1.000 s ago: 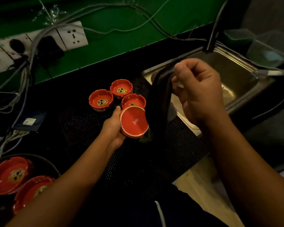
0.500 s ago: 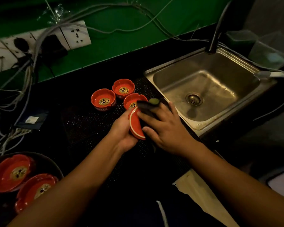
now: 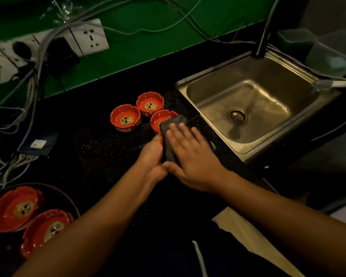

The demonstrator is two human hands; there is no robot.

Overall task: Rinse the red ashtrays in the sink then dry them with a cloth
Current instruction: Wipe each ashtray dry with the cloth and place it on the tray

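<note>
Cloth [image 3: 169,140], dangling from the right hand [image 3: 190,156] a second ago, now lies pressed under its flat, straight fingers against the red ashtray [image 3: 160,139] gripped by the left hand [image 3: 152,158] just left of the sink [image 3: 188,84], suggesting drying is under way.

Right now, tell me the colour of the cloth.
The cloth is dark grey, almost black; the head view shows it best.

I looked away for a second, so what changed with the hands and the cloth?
The right hand came down from above the sink and now presses the cloth flat against the ashtray, which the left hand still grips. The three ashtrays on the mat and two ashtrays in the bowl stayed put.
</note>
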